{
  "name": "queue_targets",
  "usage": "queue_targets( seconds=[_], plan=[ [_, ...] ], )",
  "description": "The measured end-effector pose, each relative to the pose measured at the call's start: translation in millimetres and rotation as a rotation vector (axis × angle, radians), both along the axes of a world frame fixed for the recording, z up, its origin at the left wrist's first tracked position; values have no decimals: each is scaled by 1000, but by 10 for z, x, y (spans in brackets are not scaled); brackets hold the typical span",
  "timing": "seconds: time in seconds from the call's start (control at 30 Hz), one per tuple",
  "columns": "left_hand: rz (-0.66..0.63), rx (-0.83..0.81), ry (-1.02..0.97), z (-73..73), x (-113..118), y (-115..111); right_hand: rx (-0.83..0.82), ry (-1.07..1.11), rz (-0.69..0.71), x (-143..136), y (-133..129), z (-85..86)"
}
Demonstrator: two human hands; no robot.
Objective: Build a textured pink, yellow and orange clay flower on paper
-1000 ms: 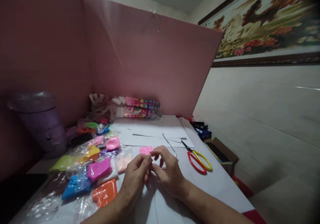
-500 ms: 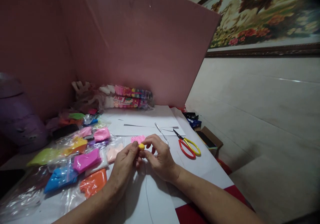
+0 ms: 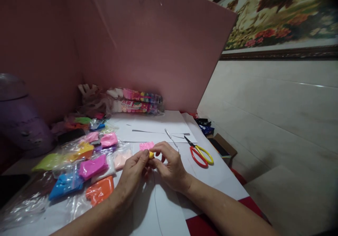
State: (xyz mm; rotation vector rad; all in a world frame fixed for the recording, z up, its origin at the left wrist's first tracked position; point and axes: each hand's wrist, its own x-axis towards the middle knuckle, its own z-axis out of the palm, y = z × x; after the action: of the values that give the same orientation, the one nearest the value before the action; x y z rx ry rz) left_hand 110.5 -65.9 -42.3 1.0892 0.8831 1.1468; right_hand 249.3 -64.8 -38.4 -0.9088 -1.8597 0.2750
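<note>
Between the fingertips of both hands is a small yellow piece of clay point(image 3: 151, 155). My left hand point(image 3: 133, 171) pinches it from the left with the thumb on top. My right hand point(image 3: 170, 165) grips its right side with curled fingers. A thin grey wire point(image 3: 155, 201) hangs from below the fingers and runs down over the white paper. Just behind the fingers lies a textured pink piece point(image 3: 146, 145). Scissors point(image 3: 198, 152) with red and yellow handles rest partly open to the right, beside a slim clear tool point(image 3: 171, 139).
Bagged clay in several colours, including a blue pack point(image 3: 66, 185) and an orange pack point(image 3: 100, 191), covers the left side. A purple bottle point(image 3: 25, 123) stands at far left. Packaged clay point(image 3: 137, 106) lies at the back. An open box point(image 3: 224, 145) sits beyond the right edge.
The yellow piece is slightly more covered by my left thumb. The whole view has shifted a little, with things appearing slightly further right.
</note>
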Motion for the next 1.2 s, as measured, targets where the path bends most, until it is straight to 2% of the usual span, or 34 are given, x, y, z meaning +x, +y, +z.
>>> queue_targets(
  seconds=[0.23, 1.2],
  plan=[
    [-5, -22, -20, 33, -8, -15, 2, -18, -5, -9, -12, 15],
    [-20, 22, 34, 2, -14, 0, -13, -16, -17, 1, -8, 2]
  ],
)
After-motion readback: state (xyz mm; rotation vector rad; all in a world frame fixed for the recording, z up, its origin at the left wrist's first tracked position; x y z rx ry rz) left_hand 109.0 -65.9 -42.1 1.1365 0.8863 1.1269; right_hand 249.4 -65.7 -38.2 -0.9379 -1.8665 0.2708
